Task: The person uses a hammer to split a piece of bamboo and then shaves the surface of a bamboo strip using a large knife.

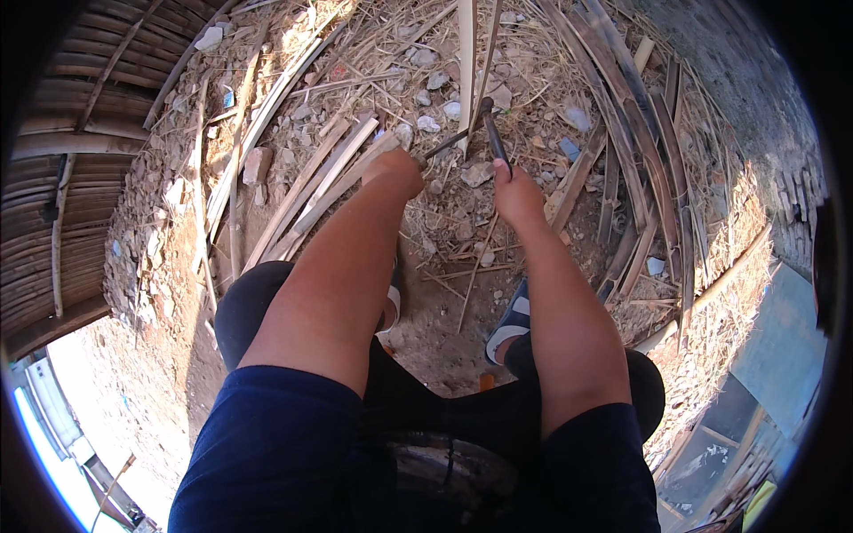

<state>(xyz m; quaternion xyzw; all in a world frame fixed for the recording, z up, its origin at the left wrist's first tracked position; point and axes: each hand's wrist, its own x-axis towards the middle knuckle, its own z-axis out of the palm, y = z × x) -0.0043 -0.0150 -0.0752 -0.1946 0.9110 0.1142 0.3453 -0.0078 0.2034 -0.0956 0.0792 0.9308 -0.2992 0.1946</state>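
My left hand (395, 173) is closed round the grip of a knife, its narrow dark blade (446, 143) pointing right. The blade's tip meets the lower end of a pale bamboo strip (466, 67) that runs away from me. A thinner dark strip (488, 58) slants beside it, and the two come close together near the blade. In my right hand (518, 200) is a dark hammer (496, 133), its small head up and close to the bamboo. The exact contact between hammer and strip cannot be made out.
Split bamboo pieces (324, 173) lie left of my hands. Long curved dark bamboo lengths (644, 147) are heaped on the right. Stones, a brick piece (258, 165) and straw cover the ground. A woven bamboo wall (89, 191) stands left; my sandalled foot (509, 327) is below.
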